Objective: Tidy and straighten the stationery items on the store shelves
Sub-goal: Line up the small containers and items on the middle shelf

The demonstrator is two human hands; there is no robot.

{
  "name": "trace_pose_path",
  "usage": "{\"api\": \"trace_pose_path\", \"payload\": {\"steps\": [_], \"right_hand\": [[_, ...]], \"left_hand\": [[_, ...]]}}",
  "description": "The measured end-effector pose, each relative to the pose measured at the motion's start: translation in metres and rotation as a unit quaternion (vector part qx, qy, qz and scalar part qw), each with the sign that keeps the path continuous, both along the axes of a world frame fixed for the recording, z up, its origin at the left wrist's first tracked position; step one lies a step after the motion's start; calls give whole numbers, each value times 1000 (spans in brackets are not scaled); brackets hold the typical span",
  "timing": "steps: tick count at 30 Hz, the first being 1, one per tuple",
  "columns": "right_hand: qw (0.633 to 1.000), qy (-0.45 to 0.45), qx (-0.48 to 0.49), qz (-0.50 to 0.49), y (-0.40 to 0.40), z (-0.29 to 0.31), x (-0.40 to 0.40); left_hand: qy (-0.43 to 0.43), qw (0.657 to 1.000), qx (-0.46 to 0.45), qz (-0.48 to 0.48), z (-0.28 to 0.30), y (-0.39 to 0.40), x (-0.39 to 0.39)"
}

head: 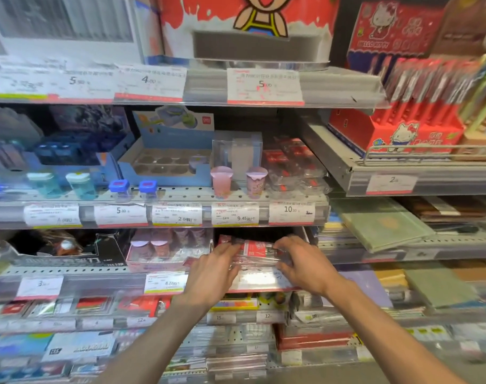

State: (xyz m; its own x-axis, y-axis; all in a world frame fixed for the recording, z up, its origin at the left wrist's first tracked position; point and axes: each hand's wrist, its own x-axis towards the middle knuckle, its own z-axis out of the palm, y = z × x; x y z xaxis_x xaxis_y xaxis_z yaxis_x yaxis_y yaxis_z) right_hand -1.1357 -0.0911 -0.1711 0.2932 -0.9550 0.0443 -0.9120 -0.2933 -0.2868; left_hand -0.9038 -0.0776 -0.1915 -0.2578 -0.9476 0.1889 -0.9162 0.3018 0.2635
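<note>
Two bare forearms, hands (pixel 260 268) – no sleeves, rings, watch – nothing worn.

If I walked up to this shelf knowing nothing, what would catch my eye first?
Probably the two bare hands, left hand and right hand, closing from either side on a stack of clear-wrapped red packets on the third shelf down. Next, the big red cartoon display box on the top shelf, then the two pink cups at the edge of the shelf between.

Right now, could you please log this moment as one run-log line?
left hand: on packets | right hand: on packets | shelf: third down | step: straightening
</note>
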Motion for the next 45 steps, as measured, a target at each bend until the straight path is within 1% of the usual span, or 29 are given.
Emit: {"api": "trace_pose_path", "payload": {"steps": [4, 7, 10, 13, 17, 20, 22, 25, 28, 33, 37, 40, 43, 45], "right_hand": [[1000, -14, -6, 17, 4, 4, -3], [999, -21, -18, 34, 13, 10, -4], [998, -26, -23, 48, 29, 22, -5], [997, -31, -26, 67, 48, 37, -7], [993, -52, -54, 87, 68, 68, -6], [988, -73, -100, 93, 78, 95, -4], [984, -87, -127, 94, 83, 112, -4], [979, -115, -139, 95, 86, 136, -3], [979, -103, -152, 88, 84, 154, -1], [980, -54, -183, 57, 77, 167, -1], [971, -39, -235, 13, 72, 168, -5], [960, -25, -276, -41, 67, 165, -8], [950, 3, -299, -89, 54, 165, -7], [943, 27, -311, -118, 41, 168, 0]], "left_hand": [[32, 998, -48, 0, -4, 6, 5], [37, 993, -112, -5, -2, 13, 10], [45, 989, -140, -30, 4, 23, 15], [42, 977, -199, -57, 13, 37, 25], [44, 957, -270, -99, 41, 52, 38], [40, 941, -315, -114, 71, 55, 45], [40, 934, -332, -127, 92, 56, 49], [38, 924, -357, -135, 123, 51, 51], [36, 913, -384, -135, 145, 36, 46], [41, 906, -403, -124, 168, 7, 27], [16, 924, -368, -101, 173, -11, 9], [-11, 937, -342, -73, 171, -16, 4], [-48, 950, -305, -44, 171, -24, 4], [-50, 959, -277, -37, 173, -30, 2]]}}
